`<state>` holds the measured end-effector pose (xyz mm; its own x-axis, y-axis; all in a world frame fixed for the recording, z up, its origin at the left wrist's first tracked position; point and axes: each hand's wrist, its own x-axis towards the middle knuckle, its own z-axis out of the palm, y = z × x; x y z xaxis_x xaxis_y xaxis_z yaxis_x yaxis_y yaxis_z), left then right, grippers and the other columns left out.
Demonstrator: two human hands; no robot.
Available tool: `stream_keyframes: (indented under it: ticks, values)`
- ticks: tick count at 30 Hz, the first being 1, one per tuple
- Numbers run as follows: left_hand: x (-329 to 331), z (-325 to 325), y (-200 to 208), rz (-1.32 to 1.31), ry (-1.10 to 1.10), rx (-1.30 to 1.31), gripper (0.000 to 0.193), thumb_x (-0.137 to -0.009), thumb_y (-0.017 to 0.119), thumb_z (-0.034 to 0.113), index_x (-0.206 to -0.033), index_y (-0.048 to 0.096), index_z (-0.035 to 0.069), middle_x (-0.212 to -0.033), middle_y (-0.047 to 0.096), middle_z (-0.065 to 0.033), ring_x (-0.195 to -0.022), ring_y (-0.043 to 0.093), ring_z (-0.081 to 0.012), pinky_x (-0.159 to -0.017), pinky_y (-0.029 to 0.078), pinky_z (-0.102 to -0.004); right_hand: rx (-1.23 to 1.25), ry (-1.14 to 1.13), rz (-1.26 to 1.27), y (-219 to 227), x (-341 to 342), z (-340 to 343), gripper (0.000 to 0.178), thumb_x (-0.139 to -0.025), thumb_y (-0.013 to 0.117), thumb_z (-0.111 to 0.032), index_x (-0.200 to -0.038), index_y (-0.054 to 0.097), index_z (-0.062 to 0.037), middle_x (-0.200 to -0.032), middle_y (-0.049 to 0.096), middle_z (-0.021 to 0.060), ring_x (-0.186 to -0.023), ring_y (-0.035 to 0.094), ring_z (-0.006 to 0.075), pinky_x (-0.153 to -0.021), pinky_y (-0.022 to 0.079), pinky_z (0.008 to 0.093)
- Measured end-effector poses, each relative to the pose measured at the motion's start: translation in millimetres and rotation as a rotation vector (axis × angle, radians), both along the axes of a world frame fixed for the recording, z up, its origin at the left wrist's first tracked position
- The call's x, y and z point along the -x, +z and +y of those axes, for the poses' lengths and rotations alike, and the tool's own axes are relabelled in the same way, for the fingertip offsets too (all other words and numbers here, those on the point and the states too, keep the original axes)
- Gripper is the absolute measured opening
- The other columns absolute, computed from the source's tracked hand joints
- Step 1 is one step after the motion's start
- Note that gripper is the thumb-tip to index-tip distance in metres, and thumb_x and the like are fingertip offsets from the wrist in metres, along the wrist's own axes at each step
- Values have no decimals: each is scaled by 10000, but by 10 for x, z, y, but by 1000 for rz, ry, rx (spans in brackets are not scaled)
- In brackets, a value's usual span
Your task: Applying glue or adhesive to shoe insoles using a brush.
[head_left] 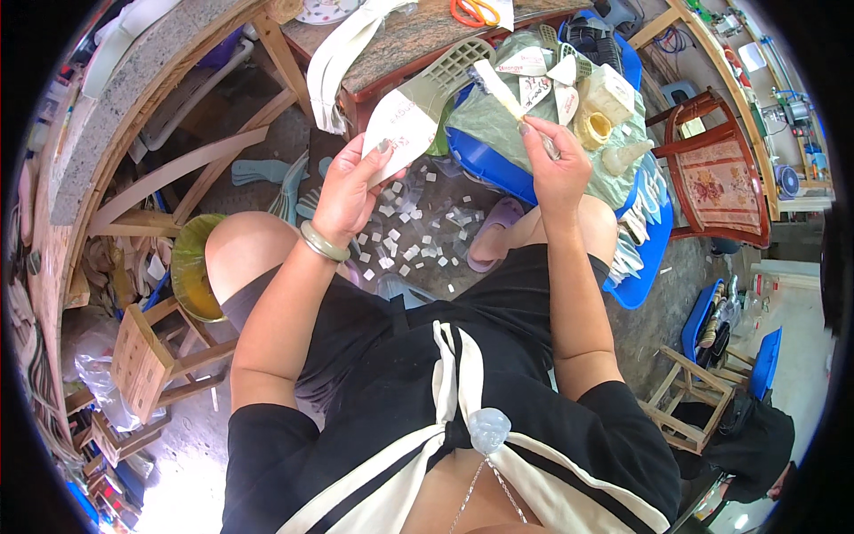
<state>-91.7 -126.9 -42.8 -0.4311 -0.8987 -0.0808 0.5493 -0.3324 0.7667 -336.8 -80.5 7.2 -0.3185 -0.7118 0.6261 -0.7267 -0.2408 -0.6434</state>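
My left hand [350, 182] is closed on a white heel pad [397, 132], rounded at one end, with faint red print. A grey-green insole [436, 89] with a grid-patterned front reaches away from under the pad; whether the two are joined I cannot tell. My right hand [560, 169] grips the handle of a small brush [503, 92], its pale bristles pointing up and left, apart from the pad. Beyond that hand, several white printed pads [532, 91] lie on a green plastic sheet [485, 125]. Beside them stands a yellowed glue pot [593, 129].
A blue tray [498, 167] supports the sheet, with insoles [627, 254] along its right side. White strips [342, 67] and orange scissors [474, 11] rest on the stone-topped table [302, 36]. Small white squares [414, 214] litter the floor. A wooden chair [716, 165] stands right, a stool [147, 360] left.
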Motion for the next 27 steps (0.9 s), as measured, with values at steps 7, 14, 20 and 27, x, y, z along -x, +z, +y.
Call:
stream_keyframes:
  ticks: [7,14,20,27]
  values:
    - [-42,-21,-42,-188,-67,172,291,-909,575,164,-1154,541,11,-1061,634,-62,-899,614,-118,-777,502,-261,-54,-123,-97,75,248,-38,117,-764,698,-114,-863,708,-51,-809,683,93,-745,645,180,-691,481,269]
    - [6,7,41,-429,-118,321,285,-901,584,170,-1118,571,-14,-999,636,-30,-889,565,-62,-804,455,-229,-77,46,205,156,364,-18,114,-747,711,-111,-850,710,-62,-717,648,69,-648,620,182,-594,475,277]
    - [53,23,8,-530,-95,390,274,-895,580,154,-1111,578,-16,-971,648,-30,-872,572,-69,-795,458,-235,-112,276,157,85,30,98,118,-728,722,-82,-846,713,-86,-688,615,58,-603,596,167,-536,458,271]
    - [79,91,-7,-842,71,530,209,-852,590,109,-1031,604,1,-874,648,-92,-786,614,-144,-716,470,-271,-185,347,74,115,-203,216,115,-734,716,-84,-848,710,-76,-695,624,65,-614,597,159,-556,456,262]
